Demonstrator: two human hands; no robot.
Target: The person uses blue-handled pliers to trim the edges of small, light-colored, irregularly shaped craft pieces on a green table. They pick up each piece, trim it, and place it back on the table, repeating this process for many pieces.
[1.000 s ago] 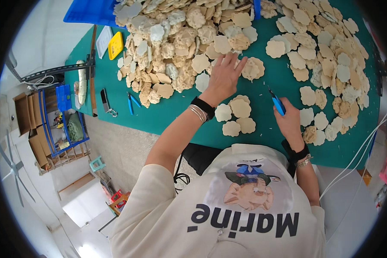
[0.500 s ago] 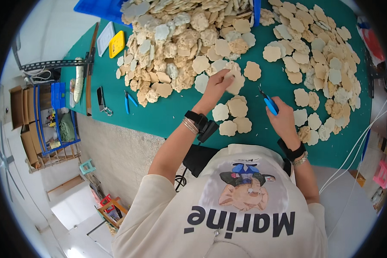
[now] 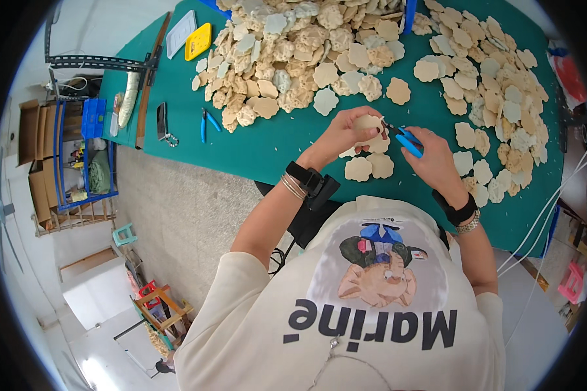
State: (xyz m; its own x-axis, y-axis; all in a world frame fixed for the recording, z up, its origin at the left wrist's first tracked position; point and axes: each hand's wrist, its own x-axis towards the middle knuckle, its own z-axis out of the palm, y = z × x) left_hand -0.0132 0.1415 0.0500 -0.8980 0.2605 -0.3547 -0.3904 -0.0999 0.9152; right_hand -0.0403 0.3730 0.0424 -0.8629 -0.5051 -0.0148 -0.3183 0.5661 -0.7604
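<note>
My left hand (image 3: 346, 135) pinches a beige piece with a scalloped, flower-like outline (image 3: 368, 122). My right hand (image 3: 435, 161) is closed round blue-handled nippers (image 3: 409, 144), whose jaws meet the edge of that piece; whether they bite into it is too small to tell. Just below my left hand lie a few similar pieces (image 3: 358, 169) on the green table (image 3: 274, 146), partly hidden by the hand. A lone beige piece (image 3: 398, 91) lies flat beyond the nippers.
A large heap of scalloped pieces (image 3: 287, 62) spreads from a blue bin (image 3: 409, 16) at the far side. Another heap (image 3: 486, 85) covers the right. Leftward are spare blue pliers (image 3: 204, 127), a phone (image 3: 162, 120), a yellow tray (image 3: 198, 42) and a white tray (image 3: 180, 36).
My left hand has drawn the piece from the heap's edge toward me and right. The nippers in my right hand have come up against it. The view has shifted slightly.
</note>
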